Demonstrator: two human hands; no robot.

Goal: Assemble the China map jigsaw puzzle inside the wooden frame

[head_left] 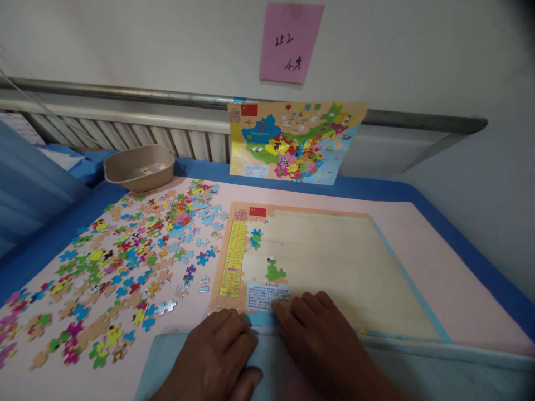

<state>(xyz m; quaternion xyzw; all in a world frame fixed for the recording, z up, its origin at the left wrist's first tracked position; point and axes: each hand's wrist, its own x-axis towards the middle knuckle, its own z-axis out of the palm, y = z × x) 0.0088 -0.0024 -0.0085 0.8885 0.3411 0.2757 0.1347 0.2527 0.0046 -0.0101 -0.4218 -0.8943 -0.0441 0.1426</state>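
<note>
A jigsaw board (334, 256) lies flat in front of me, with a joined strip of pieces along its left side. My left hand (217, 351) rests at the board's lower left edge, fingers curled together and thumb folded below; anything under the fingers is hidden. My right hand (317, 334) leans over the lower edge, its fingers bent and close together. One of its fingertips presses at the right end of the white text block (257, 292), on a puzzle piece that is mostly covered. A green piece (276, 272) and a blue-green piece (255, 239) lie inside the frame.
Many loose puzzle pieces (137, 250) spread over the pink surface to the left. A beige basin (140, 170) behind them holds a few pieces. A printed map picture (292, 145) leans against the metal rail (401, 119). A pink note (290, 44) is on the wall.
</note>
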